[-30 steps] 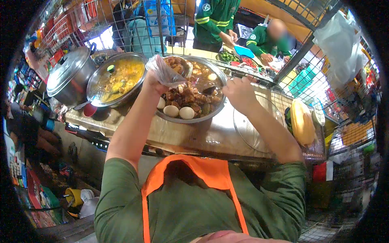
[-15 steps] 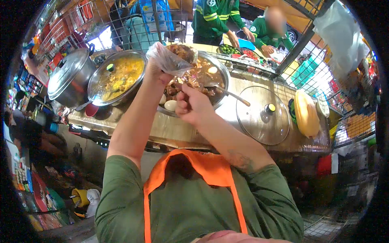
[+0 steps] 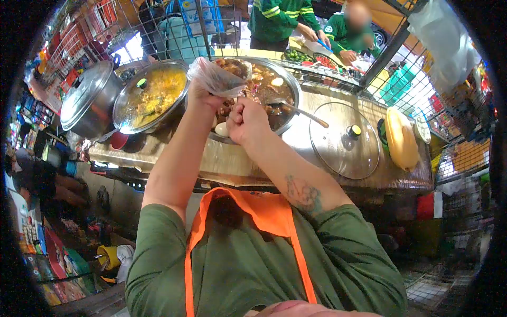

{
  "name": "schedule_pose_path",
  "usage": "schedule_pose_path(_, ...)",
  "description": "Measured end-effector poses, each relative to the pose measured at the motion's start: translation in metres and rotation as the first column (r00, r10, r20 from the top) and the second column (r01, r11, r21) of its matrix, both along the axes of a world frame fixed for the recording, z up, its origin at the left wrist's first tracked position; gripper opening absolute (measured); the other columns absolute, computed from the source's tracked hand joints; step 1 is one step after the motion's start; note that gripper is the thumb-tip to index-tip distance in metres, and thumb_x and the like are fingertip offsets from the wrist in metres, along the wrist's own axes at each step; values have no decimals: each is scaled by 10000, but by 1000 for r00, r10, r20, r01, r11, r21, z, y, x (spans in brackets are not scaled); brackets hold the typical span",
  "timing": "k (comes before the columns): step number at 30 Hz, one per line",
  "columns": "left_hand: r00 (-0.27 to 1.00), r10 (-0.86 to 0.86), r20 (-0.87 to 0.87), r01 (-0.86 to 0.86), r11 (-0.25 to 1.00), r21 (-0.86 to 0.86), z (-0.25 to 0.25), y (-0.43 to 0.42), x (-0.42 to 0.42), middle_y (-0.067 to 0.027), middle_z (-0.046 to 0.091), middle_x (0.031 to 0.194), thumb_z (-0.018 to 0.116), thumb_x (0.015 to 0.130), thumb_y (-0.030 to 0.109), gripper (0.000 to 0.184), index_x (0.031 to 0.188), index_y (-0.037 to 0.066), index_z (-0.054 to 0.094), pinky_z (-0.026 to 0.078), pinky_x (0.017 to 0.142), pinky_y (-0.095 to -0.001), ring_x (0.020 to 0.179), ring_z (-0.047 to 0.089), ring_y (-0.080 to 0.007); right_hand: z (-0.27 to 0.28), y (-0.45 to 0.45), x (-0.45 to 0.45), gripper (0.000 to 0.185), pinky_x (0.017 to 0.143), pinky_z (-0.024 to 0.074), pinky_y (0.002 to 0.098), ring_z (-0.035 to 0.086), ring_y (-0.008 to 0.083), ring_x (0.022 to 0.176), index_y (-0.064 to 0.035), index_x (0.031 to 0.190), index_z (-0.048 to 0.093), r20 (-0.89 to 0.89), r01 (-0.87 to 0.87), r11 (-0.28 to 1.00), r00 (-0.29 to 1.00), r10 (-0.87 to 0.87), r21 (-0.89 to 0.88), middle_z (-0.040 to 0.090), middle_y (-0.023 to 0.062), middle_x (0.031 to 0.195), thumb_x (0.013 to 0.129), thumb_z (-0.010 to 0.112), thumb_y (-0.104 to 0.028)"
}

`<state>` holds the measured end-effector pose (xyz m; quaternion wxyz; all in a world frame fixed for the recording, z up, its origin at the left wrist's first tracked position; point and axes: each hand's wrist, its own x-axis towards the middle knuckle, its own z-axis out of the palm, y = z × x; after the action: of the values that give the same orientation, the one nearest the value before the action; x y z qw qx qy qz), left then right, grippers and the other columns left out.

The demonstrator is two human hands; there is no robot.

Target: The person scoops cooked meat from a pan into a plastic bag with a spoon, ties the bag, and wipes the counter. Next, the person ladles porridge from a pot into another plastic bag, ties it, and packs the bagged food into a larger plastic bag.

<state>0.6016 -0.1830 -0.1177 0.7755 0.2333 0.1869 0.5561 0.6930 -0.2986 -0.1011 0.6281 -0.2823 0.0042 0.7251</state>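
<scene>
Head view: the left hand (image 3: pixel 202 98) pinches a clear bag (image 3: pixel 214 76) above the left side of the big pan (image 3: pixel 297 108). The right hand (image 3: pixel 245 121) is curled up just beside the bag; I can't tell what it grips. A spoon (image 3: pixel 317 120) leans in the pan. A glass lid (image 3: pixel 335 150) lies on the bench (image 3: pixel 227 166) to the right.

The glass lid (image 3: pixel 343 142) lies right of the stew pan (image 3: pixel 297 87).

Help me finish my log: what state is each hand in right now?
Left hand: closed on a plastic bag, partly hidden by it.
Right hand: closed near the bag; cannot tell whether it holds anything.
</scene>
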Motion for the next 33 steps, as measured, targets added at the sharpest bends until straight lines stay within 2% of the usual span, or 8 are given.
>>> schedule_pose_path(2,1000,5,18,-5,1000,-3,-4,3,1,-192,511,1191,437,834,593,680,1173,5,477,399,919,-552,1076,502,-372,5,-7,-7,142,389,211,253,298,94,401,-146,744,426,32,-14,980,999,21,-197,425,-37,560,885,436,-156)
schedule_pose_path(12,999,-44,20,44,999,13,-3,6,0,-189,549,1130,451,844,557,622,1144,14,499,428,870,-572,1013,535,-385,-2,7,-2,99,381,194,251,293,90,393,-149,770,434,27,-7,997,1000,9,-79,408,-46,551,855,415,-104)
schedule_pose_path(15,995,-61,80,63,998,-20,-2,-1,-3,-141,580,1018,544,844,455,460,1041,40,540,437,823,-570,979,546,-333,1,5,3,106,381,191,250,282,88,383,-148,751,424,6,37,994,999,-36,-105,391,-54,534,844,438,-100)
schedule_pose_path(21,994,17,-105,-34,986,-161,8,-18,-3,-132,590,1060,570,816,463,467,1027,46,557,436,844,-567,1005,557,-328,10,9,26,141,390,196,248,285,82,374,-155,719,429,25,139,973,990,-137,-183,381,-55,508,843,481,-110)
schedule_pose_path(27,988,-116,-102,112,993,-43,10,-26,-5,-142,592,1071,578,806,499,505,1042,53,551,435,881,-534,983,571,-316,19,38,65,212,350,176,240,264,77,345,-142,649,420,340,207,977,923,-179,-48,371,-52,482,817,545,-115)
schedule_pose_path(29,967,-256,2,256,966,23,8,-28,-3,-138,597,1067,561,827,481,490,1047,44,554,434,888,-521,996,567,-313,30,53,81,106,333,257,225,378,92,389,-70,676,510,504,145,983,844,-182,113,458,22,545,741,593,-68)
schedule_pose_path(32,990,-134,-43,132,990,-53,15,-40,4,-160,565,1130,459,880,472,524,1168,37,511,414,920,-509,1047,540,-324,71,66,85,84,337,258,226,385,101,384,-54,678,518,706,32,971,680,-195,237,468,34,544,698,598,-37)
schedule_pose_path(33,991,-131,-40,129,990,-48,15,-38,5,-160,565,1130,459,880,472,524,1168,37,511,414,920,-509,1047,540,-324,84,70,84,66,336,241,232,375,99,388,-35,706,541,690,16,957,689,-221,290,478,42,542,671,594,-17)
